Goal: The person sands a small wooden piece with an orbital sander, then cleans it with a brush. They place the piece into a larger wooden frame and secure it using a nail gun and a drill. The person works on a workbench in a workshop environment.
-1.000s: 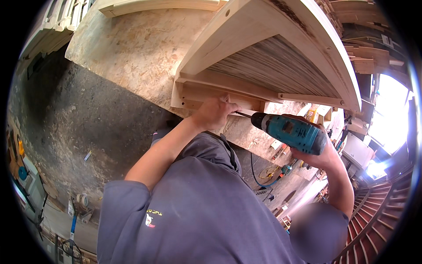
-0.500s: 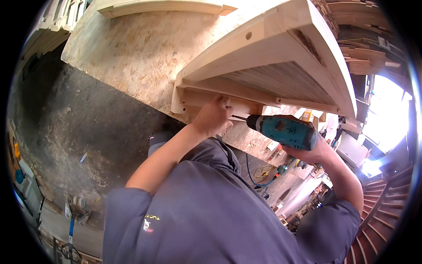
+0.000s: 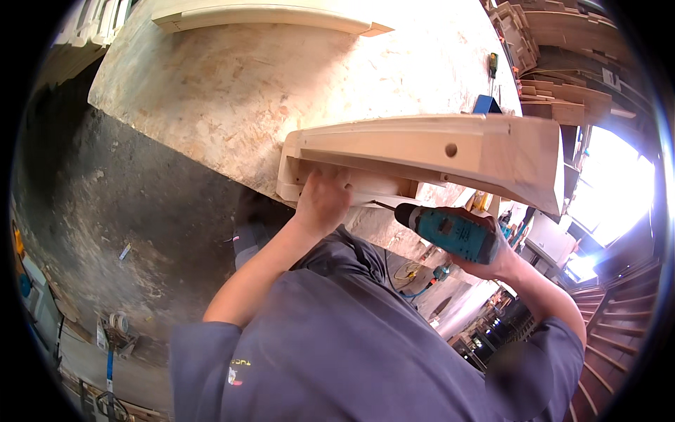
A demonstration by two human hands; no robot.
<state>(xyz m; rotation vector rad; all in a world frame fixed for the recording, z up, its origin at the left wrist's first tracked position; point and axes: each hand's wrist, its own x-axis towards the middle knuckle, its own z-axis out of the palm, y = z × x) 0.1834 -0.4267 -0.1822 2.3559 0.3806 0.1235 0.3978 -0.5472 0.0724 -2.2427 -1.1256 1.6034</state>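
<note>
My right hand [image 3: 490, 247] is wrapped round a teal and black cordless drill [image 3: 457, 234], its thin bit pointing left toward the near rail of a pale wooden frame [image 3: 401, 146]. The bit's tip is close to that rail; whether it touches, I cannot tell. At the frame's left end, my left hand [image 3: 325, 202] has its fingers curled over the near rail, the fingertips partly hidden inside. The frame lies tilted across the workbench edge, with a round dark hole [image 3: 451, 150] in its broad upper side.
A curved wooden piece [image 3: 271, 15] lies on the far part of the plywood workbench [image 3: 211, 84]. A screwdriver [image 3: 493, 65] and a blue object [image 3: 486, 105] are beyond the frame. Stacked boards [image 3: 562, 28] stand at the far right, and a blue hose [image 3: 418, 292] hangs on the near side.
The frame has tipped down, so its grooved inner panel no longer shows. My left hand has shifted left and nearer; my right hand has lowered slightly with the drill.
</note>
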